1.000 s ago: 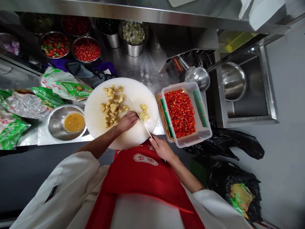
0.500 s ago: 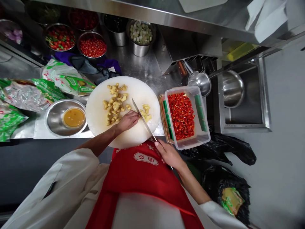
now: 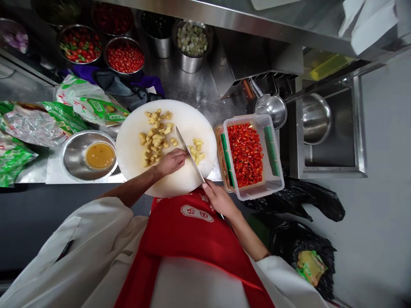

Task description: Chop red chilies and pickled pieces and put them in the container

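On the round white cutting board [image 3: 180,179], the left hand [image 3: 171,161] curls over a ginger piece just left of the knife [image 3: 190,155], steadying it for cutting. The right hand [image 3: 219,199] grips the handle at the board's near edge. 2 ginger heaps flank the blade.

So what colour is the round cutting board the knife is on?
White. The cutting board shows plainly in the head view, under the knife.

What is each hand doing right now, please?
Left hand: curled, fingers resting on the cutting board by the ginger pieces, against the blade.
Right hand: closed on the knife.
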Tool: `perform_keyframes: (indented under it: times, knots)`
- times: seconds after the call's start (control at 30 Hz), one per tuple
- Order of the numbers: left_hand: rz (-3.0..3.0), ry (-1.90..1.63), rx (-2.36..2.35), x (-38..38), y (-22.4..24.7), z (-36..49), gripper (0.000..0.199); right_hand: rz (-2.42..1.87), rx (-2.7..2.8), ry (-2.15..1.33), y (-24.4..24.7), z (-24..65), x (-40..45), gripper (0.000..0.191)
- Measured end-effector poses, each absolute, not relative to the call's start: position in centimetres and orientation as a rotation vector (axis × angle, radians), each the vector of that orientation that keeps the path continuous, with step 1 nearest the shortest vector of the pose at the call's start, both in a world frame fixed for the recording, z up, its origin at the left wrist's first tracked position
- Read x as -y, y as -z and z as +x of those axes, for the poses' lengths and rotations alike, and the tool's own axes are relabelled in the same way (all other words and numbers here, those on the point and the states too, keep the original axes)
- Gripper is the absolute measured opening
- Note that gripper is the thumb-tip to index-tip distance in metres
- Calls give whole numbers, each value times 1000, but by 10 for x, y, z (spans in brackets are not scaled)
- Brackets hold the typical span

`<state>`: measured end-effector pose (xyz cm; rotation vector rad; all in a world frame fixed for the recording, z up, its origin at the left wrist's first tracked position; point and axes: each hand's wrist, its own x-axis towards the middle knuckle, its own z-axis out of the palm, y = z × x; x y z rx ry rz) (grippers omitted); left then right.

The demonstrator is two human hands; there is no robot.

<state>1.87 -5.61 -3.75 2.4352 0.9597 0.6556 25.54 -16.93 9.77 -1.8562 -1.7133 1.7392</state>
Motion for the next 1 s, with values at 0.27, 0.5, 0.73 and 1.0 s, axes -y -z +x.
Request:
perform_keyframes:
  times: [0.27, 0.5, 0.73, 1.0]
  knots:
    - [2475, -665, -890, 57, 37, 14, 21, -1852, 1734, -1700, -93, 251, 173, 51]
    - [2444, -670, -883, 59, 41, 12, 23, -1873, 1686, -1722, -93, 248, 178, 53]
    - [2413, -665, -911, 62, 46, 9, 26, -1866, 1647, -1736, -97, 245, 183, 53]
    - [2461, -639, -929, 63, 44, 11, 24, -1851, 1478, -1846, -92, 245, 192, 50]
